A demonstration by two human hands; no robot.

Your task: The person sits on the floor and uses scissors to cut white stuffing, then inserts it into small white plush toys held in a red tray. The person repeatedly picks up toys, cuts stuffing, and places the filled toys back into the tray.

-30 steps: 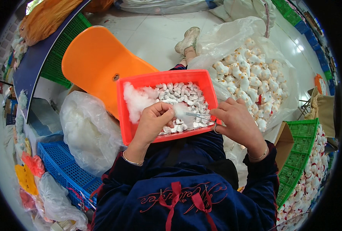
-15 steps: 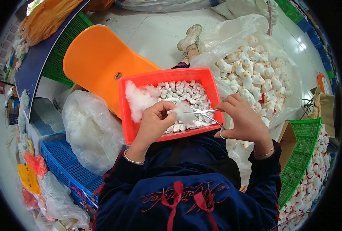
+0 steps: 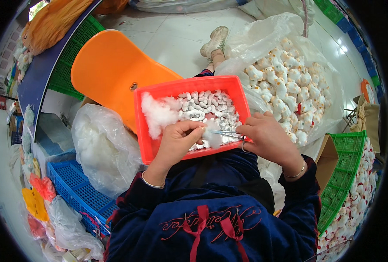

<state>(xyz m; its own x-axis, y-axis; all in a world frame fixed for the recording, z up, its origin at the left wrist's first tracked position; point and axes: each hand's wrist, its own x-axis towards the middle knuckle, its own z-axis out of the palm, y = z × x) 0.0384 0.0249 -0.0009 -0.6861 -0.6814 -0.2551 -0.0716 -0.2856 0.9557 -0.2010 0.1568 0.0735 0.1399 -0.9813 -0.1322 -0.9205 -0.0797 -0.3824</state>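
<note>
A red plastic tray (image 3: 242, 94) rests across my lap, holding many small white stuffed-looking pieces (image 3: 222, 105) and a heap of loose white stuffing (image 3: 156, 111) at its left. Above the tray's near side, my left hand (image 3: 180, 139) pinches beside a tuft of white stuffing (image 3: 213, 134); whether a small piece is also between those fingertips is hidden. My right hand (image 3: 268, 139) is closed around ring-handled metal forceps (image 3: 229, 133), their tips pointing left into the tuft. The fingers cover much of the handles.
An orange chair (image 3: 111, 65) stands beyond the tray. To the left are a clear bag of stuffing (image 3: 100, 148) and a blue crate (image 3: 78, 185). A bag of white plush pieces (image 3: 290, 87) lies at right, above a green crate (image 3: 344, 174).
The forceps' handles have closed together in my right hand, which has moved slightly left. The tips now sit in the tuft, and my left hand has shifted a little right.
</note>
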